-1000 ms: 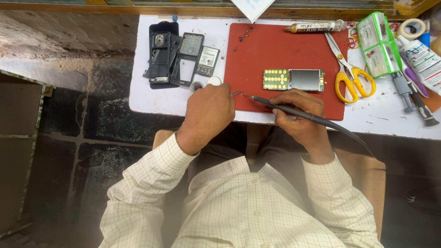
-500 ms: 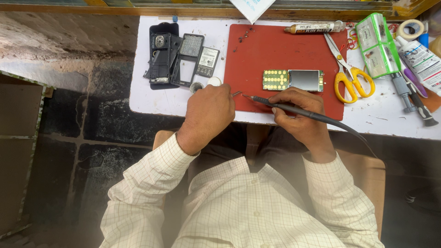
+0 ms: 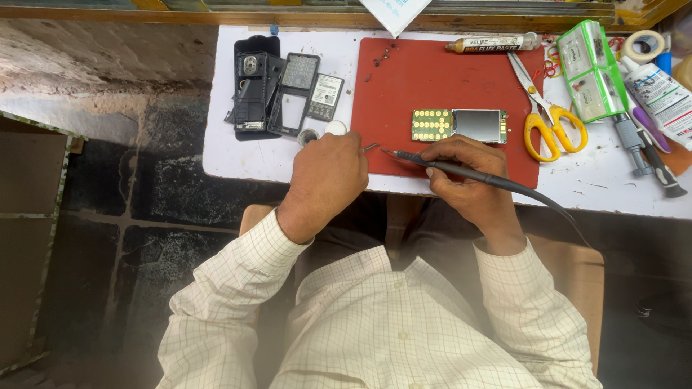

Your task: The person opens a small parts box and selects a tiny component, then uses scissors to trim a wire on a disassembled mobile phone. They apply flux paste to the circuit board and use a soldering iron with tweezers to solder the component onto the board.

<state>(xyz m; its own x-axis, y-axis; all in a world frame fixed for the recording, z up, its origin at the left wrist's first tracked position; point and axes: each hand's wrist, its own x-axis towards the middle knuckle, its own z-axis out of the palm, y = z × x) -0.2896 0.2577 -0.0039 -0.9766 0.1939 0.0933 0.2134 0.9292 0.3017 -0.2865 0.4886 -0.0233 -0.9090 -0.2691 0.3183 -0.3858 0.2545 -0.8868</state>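
Note:
My right hand (image 3: 472,180) grips a black soldering iron (image 3: 461,169) like a pen, its tip pointing left at the front edge of the red mat (image 3: 447,86). My left hand (image 3: 328,176) is closed on a thin bent piece of wire (image 3: 370,147) that nearly meets the iron's tip. A phone circuit board (image 3: 459,125) with a yellow keypad grid and a grey screen lies on the mat just beyond my right hand.
Black phone housing parts (image 3: 277,94) lie at the left of the white table (image 3: 238,155). Yellow-handled scissors (image 3: 544,115), a flux tube (image 3: 494,45), a green case (image 3: 591,68), tape roll (image 3: 644,45) and screwdrivers (image 3: 645,155) crowd the right. The iron's cord (image 3: 555,209) trails right.

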